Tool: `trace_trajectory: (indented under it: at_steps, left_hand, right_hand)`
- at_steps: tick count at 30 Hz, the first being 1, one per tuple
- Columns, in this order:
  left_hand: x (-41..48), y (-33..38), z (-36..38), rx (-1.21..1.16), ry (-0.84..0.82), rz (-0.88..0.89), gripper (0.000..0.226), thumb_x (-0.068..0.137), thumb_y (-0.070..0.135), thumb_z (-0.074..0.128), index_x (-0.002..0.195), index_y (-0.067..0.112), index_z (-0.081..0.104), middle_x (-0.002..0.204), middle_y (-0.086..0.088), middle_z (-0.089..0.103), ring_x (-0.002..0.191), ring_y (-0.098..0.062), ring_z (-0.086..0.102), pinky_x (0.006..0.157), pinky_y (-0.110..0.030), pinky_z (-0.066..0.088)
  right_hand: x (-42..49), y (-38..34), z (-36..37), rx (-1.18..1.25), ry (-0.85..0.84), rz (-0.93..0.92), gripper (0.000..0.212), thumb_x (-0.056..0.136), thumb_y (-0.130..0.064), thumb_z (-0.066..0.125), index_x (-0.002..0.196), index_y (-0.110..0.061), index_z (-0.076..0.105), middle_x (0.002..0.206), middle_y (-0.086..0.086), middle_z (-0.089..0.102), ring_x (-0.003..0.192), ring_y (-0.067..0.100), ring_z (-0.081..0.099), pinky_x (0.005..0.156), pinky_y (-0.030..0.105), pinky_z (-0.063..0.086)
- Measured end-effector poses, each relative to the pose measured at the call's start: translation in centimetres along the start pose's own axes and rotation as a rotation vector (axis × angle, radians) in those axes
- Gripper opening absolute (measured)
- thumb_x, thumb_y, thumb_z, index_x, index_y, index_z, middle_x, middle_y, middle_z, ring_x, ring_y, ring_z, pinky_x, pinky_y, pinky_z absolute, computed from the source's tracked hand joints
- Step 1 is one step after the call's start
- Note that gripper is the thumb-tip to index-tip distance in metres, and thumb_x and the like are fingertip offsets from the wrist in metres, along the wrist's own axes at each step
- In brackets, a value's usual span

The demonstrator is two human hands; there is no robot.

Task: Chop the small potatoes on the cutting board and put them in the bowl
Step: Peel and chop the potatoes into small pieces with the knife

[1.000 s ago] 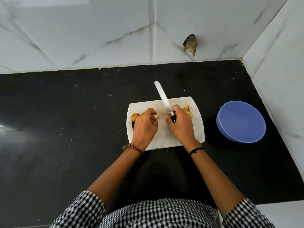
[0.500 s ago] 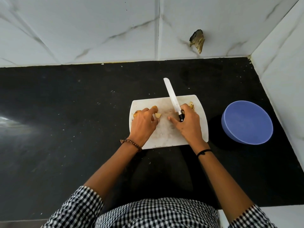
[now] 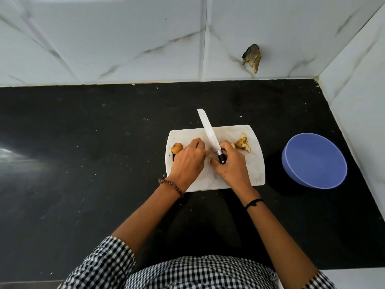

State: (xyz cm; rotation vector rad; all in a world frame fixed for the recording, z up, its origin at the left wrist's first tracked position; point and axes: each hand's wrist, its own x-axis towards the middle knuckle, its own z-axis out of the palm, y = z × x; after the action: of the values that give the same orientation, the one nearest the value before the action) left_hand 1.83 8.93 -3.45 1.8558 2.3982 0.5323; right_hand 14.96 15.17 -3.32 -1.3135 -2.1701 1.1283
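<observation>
Potatoes point(image 3: 177, 148) sit on a white board point(image 3: 256, 170) at the middle of a black bench point(image 3: 83, 153). Two are uncut: one lies at the board's left edge, just beside the left hand point(image 3: 188, 162), and a second potato point(image 3: 198, 140) is held under that hand's curled fingers, mostly hidden by them. One small heap of cut pieces point(image 3: 242, 143) lies near the board's far right corner. The right hand point(image 3: 231, 165) is closed round the black handle of one knife point(image 3: 210, 134); its white blade slants away and leftward between the two hands, its tip past the board's far edge. Whether the blade touches the second potato cannot be told. One blue bowl point(image 3: 314, 161) stands on the bench to the right of the board, apart from it. White marbled tiles rise behind and on the right; one has a chipped hole point(image 3: 252, 58). A bead bracelet point(image 3: 170, 185) circles the left wrist, a black band point(image 3: 254, 203) the right, and checked sleeves show at the bottom
</observation>
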Motion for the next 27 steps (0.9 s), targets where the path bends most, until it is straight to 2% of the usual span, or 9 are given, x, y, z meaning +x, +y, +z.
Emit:
trace_trajectory:
  at_steps: [2, 4, 7, 9, 11, 14, 18, 23, 27]
  left_hand:
    - [-0.1, 0.2, 0.4, -0.132, -0.013, -0.013, 0.011, 0.094, 0.018, 0.058, 0.092, 0.007, 0.058, 0.097, -0.005, 0.056, 0.061, -0.021, 0.057, 0.049, -0.031, 0.048]
    - [-0.2, 0.3, 0.6, -0.282, -0.035, -0.038, 0.014, 0.097, 0.018, 0.052, 0.092, 0.007, 0.058, 0.1, -0.004, 0.054, 0.064, -0.021, 0.057, 0.056, -0.036, 0.051]
    - [-0.4, 0.6, 0.4, -0.543, -0.07, -0.158, 0.012, 0.096, 0.016, 0.055, 0.095, 0.008, 0.063, 0.089, -0.002, 0.064, 0.072, -0.014, 0.064, 0.065, -0.031, 0.056]
    - [-0.6, 1.0, 0.1, -0.71, -0.109, -0.273, 0.011, 0.096, 0.016, 0.056, 0.099, 0.009, 0.065, 0.084, -0.002, 0.069, 0.072, -0.011, 0.067, 0.062, -0.027, 0.058]
    - [-0.6, 1.1, -0.1, -0.8, -0.134, -0.346, 0.011, 0.095, 0.018, 0.058, 0.1, 0.01, 0.065, 0.083, -0.002, 0.07, 0.07, -0.011, 0.068, 0.059, -0.026, 0.059]
    - [-0.7, 1.1, 0.1, -0.768, -0.145, -0.368, 0.01, 0.093, 0.02, 0.062, 0.098, 0.012, 0.066, 0.084, 0.0, 0.07, 0.07, -0.01, 0.067, 0.061, -0.025, 0.058]
    - [-0.8, 0.6, 0.3, -0.502, -0.09, -0.269, 0.018, 0.087, 0.018, 0.068, 0.105, 0.015, 0.067, 0.097, 0.004, 0.066, 0.075, -0.005, 0.06, 0.071, -0.023, 0.056]
    - [-0.7, 0.5, 0.5, -0.412, -0.078, -0.193, 0.026, 0.086, 0.02, 0.07, 0.112, 0.02, 0.067, 0.098, 0.004, 0.064, 0.071, -0.006, 0.057, 0.068, -0.03, 0.057]
    - [-0.3, 0.9, 0.6, -0.399, -0.097, -0.159, 0.026, 0.086, 0.03, 0.069, 0.111, 0.025, 0.068, 0.094, 0.005, 0.066, 0.072, -0.005, 0.057, 0.064, -0.028, 0.054]
  right_hand:
    - [-0.2, -0.1, -0.3, 0.038, -0.021, 0.009, 0.024, 0.088, -0.024, 0.073, 0.104, -0.019, 0.055, 0.089, -0.003, 0.062, 0.075, 0.004, 0.058, 0.063, 0.006, 0.043]
    - [-0.4, -0.2, -0.5, 0.062, -0.025, 0.023, 0.023, 0.089, -0.024, 0.072, 0.103, -0.021, 0.054, 0.087, -0.005, 0.062, 0.075, 0.003, 0.059, 0.062, 0.008, 0.044]
    - [-0.8, 0.1, -0.8, 0.103, 0.001, 0.052, 0.023, 0.088, -0.029, 0.072, 0.101, -0.018, 0.055, 0.084, -0.004, 0.062, 0.074, 0.007, 0.062, 0.065, 0.016, 0.05]
    - [-1.0, 0.3, -1.0, 0.148, 0.01, 0.08, 0.027, 0.086, -0.034, 0.074, 0.099, -0.02, 0.057, 0.083, -0.003, 0.063, 0.074, 0.012, 0.064, 0.067, 0.025, 0.055]
    - [-1.3, 0.5, -1.3, 0.168, 0.004, 0.104, 0.029, 0.084, -0.038, 0.075, 0.098, -0.021, 0.057, 0.083, -0.003, 0.063, 0.075, 0.014, 0.066, 0.067, 0.026, 0.057]
    - [-1.6, 0.9, -1.4, 0.176, 0.012, 0.131, 0.03, 0.085, -0.041, 0.074, 0.1, -0.02, 0.058, 0.083, -0.005, 0.063, 0.077, 0.012, 0.066, 0.067, 0.024, 0.058]
    - [-1.5, 1.2, -1.5, 0.067, 0.057, 0.135, 0.028, 0.086, -0.042, 0.072, 0.099, -0.019, 0.062, 0.087, -0.005, 0.065, 0.079, 0.008, 0.063, 0.068, 0.018, 0.05]
    - [-1.1, 1.5, -1.8, -0.03, 0.116, 0.094, 0.023, 0.086, -0.036, 0.073, 0.097, -0.018, 0.063, 0.092, -0.002, 0.062, 0.082, 0.011, 0.059, 0.072, 0.021, 0.049]
    - [-1.9, 1.3, -2.7, 0.026, 0.159, 0.119, 0.021, 0.092, -0.036, 0.066, 0.102, -0.018, 0.062, 0.091, -0.007, 0.064, 0.083, 0.008, 0.062, 0.07, 0.021, 0.05]
